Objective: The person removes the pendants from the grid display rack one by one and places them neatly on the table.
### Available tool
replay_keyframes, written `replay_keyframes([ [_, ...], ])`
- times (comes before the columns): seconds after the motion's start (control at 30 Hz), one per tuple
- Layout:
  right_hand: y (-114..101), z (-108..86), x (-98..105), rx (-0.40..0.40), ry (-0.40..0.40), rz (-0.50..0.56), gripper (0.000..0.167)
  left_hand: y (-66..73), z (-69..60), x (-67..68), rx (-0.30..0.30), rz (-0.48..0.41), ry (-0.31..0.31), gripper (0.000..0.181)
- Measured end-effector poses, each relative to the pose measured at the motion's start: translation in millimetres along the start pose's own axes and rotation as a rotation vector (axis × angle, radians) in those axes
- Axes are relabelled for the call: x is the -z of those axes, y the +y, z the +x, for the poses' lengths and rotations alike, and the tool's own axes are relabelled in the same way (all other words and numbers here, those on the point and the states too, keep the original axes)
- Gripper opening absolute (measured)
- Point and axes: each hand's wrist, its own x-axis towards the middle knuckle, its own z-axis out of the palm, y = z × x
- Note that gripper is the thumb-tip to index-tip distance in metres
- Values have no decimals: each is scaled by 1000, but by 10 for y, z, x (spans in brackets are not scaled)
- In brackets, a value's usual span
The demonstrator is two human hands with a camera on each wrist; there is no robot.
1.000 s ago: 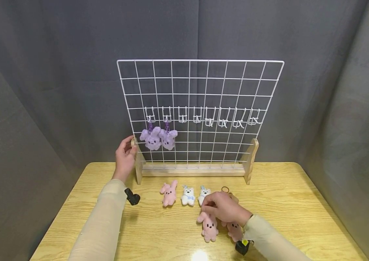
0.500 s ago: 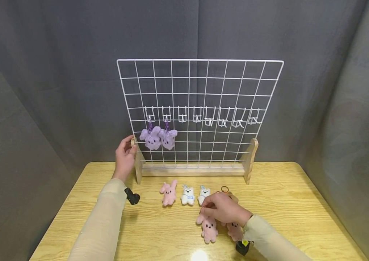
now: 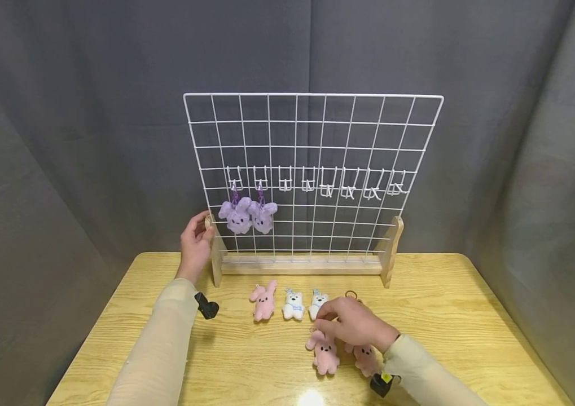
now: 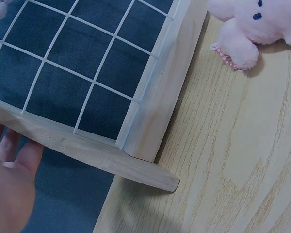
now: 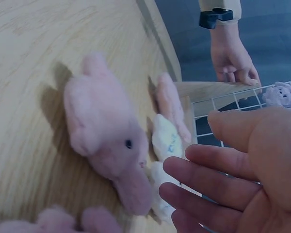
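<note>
My left hand (image 3: pixel 197 245) grips the left wooden upright (image 4: pixel 111 165) of a white wire grid rack (image 3: pixel 294 237). In the right wrist view my right hand (image 5: pixel 233 179) has loosely extended fingers with nothing between them. It hovers by the head end of a pink plush bunny keychain (image 3: pixel 326 355), which lies face up on the table. A second pink bunny (image 3: pixel 365 359) lies partly under that wrist. Just left of the hand are two white plush bear keychains (image 3: pixel 293 305) and another pink bunny (image 3: pixel 264 300).
Two purple plush bunnies (image 3: pixel 237 216) hang from the leftmost white hooks. Several bare hooks (image 3: pixel 326 190) continue to the right. A key ring (image 3: pixel 351 294) shows behind the right hand. Grey curtains (image 3: pixel 114 113) surround the wooden table (image 3: pixel 246 361).
The right hand shifts very slightly, and the brown plush behind it is now mostly hidden. The left hand stays on the upright.
</note>
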Motion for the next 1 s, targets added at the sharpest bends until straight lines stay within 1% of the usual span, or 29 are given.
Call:
replay_keyframes([
  [0.13,-9,0,41,25,21,17,20,-3,1,-2,-8,-5,0,45],
  [0.3,5,0,87,31,85,10,18,-6,-2,-4,-13,-5,-3,45],
  [0.43,14,24,150,8,159,11,20,-11,-3,-6,-10,-5,-2,44],
  [0.57,21,72,226,-17,260,13,23,-15,-4,-13,-12,-8,-3,44],
  [0.67,14,107,285,-38,320,41,24,-14,-2,-17,-14,-2,1,44],
  [0.9,-38,188,383,-63,390,119,34,-19,9,-9,-23,-8,-2,44],
  [1.0,-80,234,404,-66,411,131,37,-17,12,-4,-23,-10,-3,44],
])
